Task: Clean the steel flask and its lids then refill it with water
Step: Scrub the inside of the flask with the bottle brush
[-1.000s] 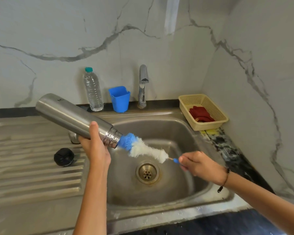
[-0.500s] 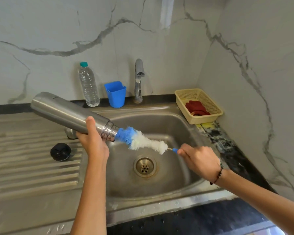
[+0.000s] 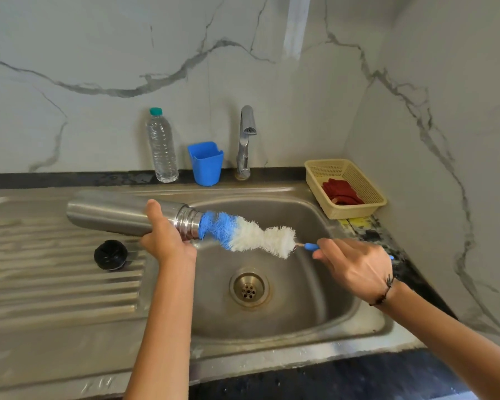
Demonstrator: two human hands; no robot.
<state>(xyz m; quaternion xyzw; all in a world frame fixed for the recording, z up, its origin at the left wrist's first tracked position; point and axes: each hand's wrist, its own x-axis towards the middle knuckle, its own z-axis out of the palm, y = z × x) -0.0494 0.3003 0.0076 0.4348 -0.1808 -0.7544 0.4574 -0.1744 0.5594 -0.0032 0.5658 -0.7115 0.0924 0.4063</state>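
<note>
My left hand (image 3: pixel 163 238) grips the steel flask (image 3: pixel 110 212) near its threaded neck and holds it almost level over the sink's left rim, mouth to the right. A bottle brush (image 3: pixel 248 233) with blue and white bristles has its blue tip in the flask's mouth. My right hand (image 3: pixel 355 265) pinches the brush's blue handle over the basin. A black lid (image 3: pixel 111 254) lies on the ribbed drainboard (image 3: pixel 55 284) below the flask. A second lid is not visible.
The steel sink (image 3: pixel 315 321) has a round drain (image 3: pixel 250 287) and a tap (image 3: pixel 246 140) at the back. A plastic water bottle (image 3: pixel 162 145) and a blue cup (image 3: pixel 205 163) stand behind the sink. A yellow basket (image 3: pixel 361 174) with a red cloth sits right.
The flask has tipped down from a slant to nearly level and moved closer. More of the brush now shows outside the flask's mouth.
</note>
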